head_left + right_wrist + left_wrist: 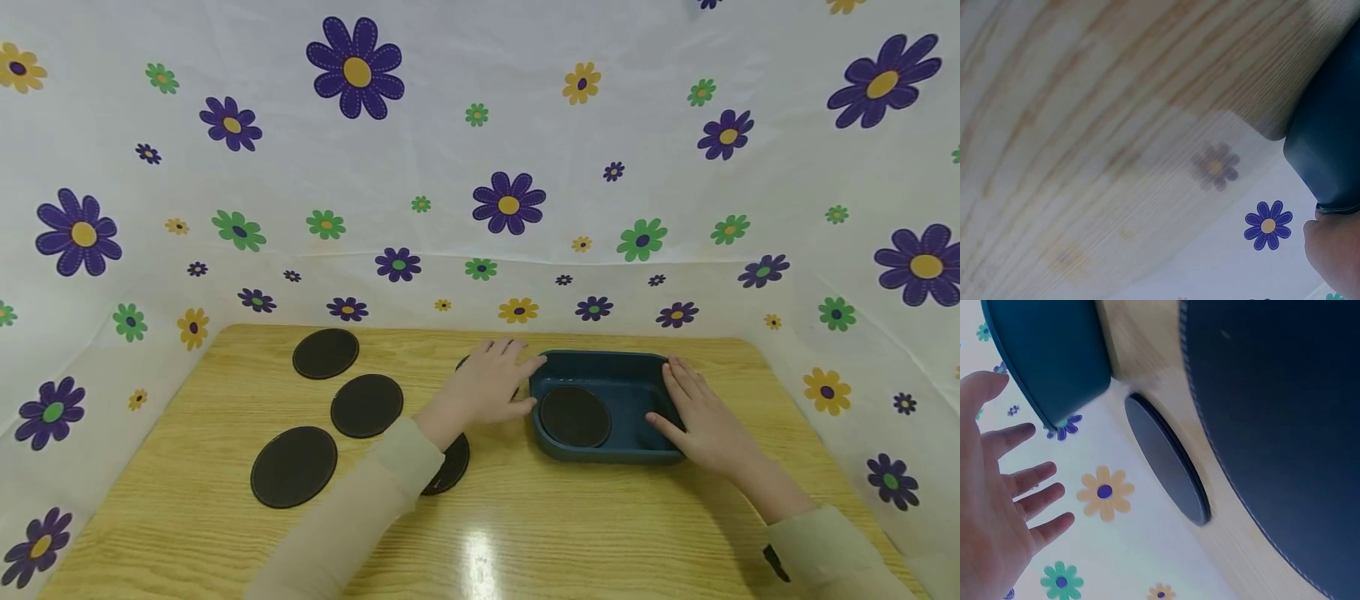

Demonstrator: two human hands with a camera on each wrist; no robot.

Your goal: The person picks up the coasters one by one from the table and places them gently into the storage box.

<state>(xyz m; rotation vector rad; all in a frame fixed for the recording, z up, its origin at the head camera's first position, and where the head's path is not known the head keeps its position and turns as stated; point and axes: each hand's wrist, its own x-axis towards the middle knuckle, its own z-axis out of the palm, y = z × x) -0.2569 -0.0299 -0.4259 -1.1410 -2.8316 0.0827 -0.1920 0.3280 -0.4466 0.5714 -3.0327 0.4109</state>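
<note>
A dark teal plastic bin (611, 455) sits on the right of the table, with a black round coaster (575, 417) lying in its left part. My right hand (701, 425) holds the bin's right end, thumb over the inside and fingers along the outer wall. My left hand (483, 387) hovers by the left end, fingers spread and holding nothing; the left wrist view shows its fingertips beside the bin's wall (1054, 356). Beneath my left forearm lies a stitched-edge coaster (452, 467), partly covered. Another coaster (1166, 462) is mostly hidden behind that hand in the head view.
On the left of the wood-grain table (525, 525) lie three more black coasters: a far one (326, 353), a middle one (367, 406) and a near one (293, 467). A white flower-print cloth (427, 158) walls in the back and both sides.
</note>
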